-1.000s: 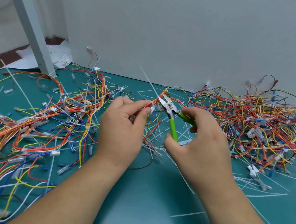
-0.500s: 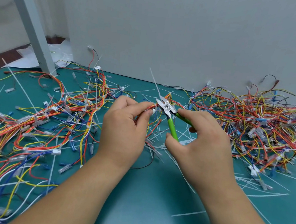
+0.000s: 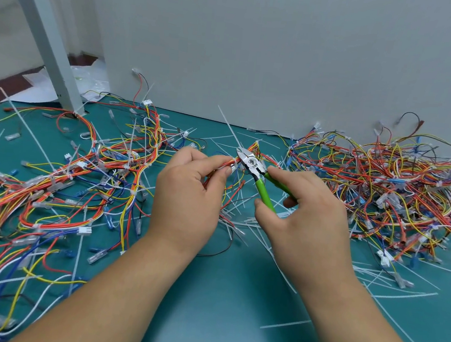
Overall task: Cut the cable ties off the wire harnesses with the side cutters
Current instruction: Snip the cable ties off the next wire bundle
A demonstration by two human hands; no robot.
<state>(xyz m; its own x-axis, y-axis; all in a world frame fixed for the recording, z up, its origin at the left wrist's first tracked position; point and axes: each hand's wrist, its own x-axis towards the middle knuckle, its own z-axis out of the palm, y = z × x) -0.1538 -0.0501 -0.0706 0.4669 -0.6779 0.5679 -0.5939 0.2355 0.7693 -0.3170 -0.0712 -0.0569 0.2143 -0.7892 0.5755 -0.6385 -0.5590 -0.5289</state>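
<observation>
Teal mat [image 3: 216,323]: lying under everything, scattered with loose cut ties [image 3: 241,220]
Left pile [image 3: 50,180]: tied wire harnesses sprawling across the left side
Left hand [image 3: 188,192]: thumb and forefinger pinching an orange-red harness [image 3: 220,164] at centre
Cable tie [image 3: 233,168]: sitting on that harness, touching the fingertips
Side cutters [image 3: 253,164]: nosing against the tie; cannot tell whether blades are biting
Right hand [image 3: 306,215]: clamping round the green handles
Right pile [image 3: 384,187]: harnesses heaping against the far wall
</observation>
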